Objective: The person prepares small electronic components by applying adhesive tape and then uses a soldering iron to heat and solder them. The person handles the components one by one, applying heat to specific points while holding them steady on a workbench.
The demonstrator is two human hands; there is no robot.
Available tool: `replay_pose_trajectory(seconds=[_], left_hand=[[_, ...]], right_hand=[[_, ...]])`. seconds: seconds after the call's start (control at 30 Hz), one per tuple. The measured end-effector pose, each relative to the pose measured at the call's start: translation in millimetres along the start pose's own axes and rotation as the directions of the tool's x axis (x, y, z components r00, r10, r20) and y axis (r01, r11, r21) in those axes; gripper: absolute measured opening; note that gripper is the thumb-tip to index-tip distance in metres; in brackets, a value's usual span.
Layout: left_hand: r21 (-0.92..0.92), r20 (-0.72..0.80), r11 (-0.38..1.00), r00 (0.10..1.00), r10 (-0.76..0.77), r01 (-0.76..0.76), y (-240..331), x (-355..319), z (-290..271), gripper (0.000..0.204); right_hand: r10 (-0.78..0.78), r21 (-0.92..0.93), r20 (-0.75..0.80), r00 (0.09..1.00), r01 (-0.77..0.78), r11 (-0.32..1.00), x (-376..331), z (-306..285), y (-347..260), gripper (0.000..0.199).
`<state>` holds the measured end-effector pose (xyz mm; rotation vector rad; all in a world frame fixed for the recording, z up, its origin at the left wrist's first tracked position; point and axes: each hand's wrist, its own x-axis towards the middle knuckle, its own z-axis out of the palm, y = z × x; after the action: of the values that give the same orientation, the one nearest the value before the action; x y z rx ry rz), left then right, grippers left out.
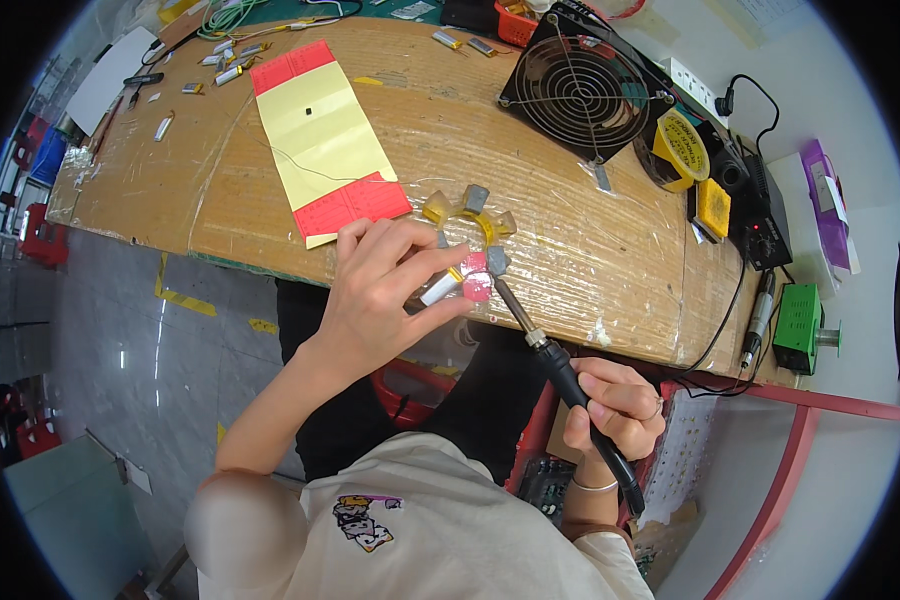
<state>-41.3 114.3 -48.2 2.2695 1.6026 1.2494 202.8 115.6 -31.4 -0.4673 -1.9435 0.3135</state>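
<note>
My left hand [375, 285] bends over the table's near edge, thumb and fingers closed around a small silver battery [438, 289] with a yellow end. Pink pieces [477, 278] sit against its fingertips. Just beyond lies a yellow ring-shaped holder [489, 228] with grey and tan blocks around it, partly covered by the fingers. In my right hand [617, 405] is a black soldering iron [568, 378], held like a pen. Its tip points up and left, close beside the pink pieces; whether it touches them I cannot tell.
A yellow paper strip with red ends [325, 135] lies beyond my left hand. Several small batteries [232, 72] are scattered at the far left. A black fan [582, 85], solder spool [678, 150], yellow sponge [710, 208] and green box [797, 328] stand at the right.
</note>
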Motion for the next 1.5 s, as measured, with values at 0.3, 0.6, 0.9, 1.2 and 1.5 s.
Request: replay_pose_trajectory(seconds=[0.3,0.6,0.9,1.2,1.5], left_hand=[[0.002,-0.005,1.0,1.0,0.005,-0.005,-0.4,-0.2,0.4,0.043],[-0.003,-0.009,1.0,1.0,0.004,-0.004,-0.7,-1.0,0.9,0.048],[-0.046,0.013,0.999,1.0,-0.011,0.011,0.6,0.4,-2.2,0.047],[-0.024,-0.045,0.999,0.999,-0.028,0.027,5.7,2.5,-2.8,0.036],[-0.062,-0.06,0.988,0.988,-0.145,0.141,15.1,3.5,2.1,0.015]], right_hand=[[0.004,-0.008,0.012,1.0,-0.004,1.0,0.7,-0.4,0.1,0.031],[-0.003,0.012,0.001,1.0,0.003,1.0,1.2,1.2,0.4,0.03],[-0.009,0.063,-0.062,0.998,0.013,0.998,1.9,-5.6,-1.2,0.028],[0.028,0.011,-0.005,1.0,-0.028,1.0,2.2,-2.6,-3.9,0.031],[0.011,-0.008,0.0,1.0,-0.011,1.0,1.7,-1.0,-4.9,0.031]])
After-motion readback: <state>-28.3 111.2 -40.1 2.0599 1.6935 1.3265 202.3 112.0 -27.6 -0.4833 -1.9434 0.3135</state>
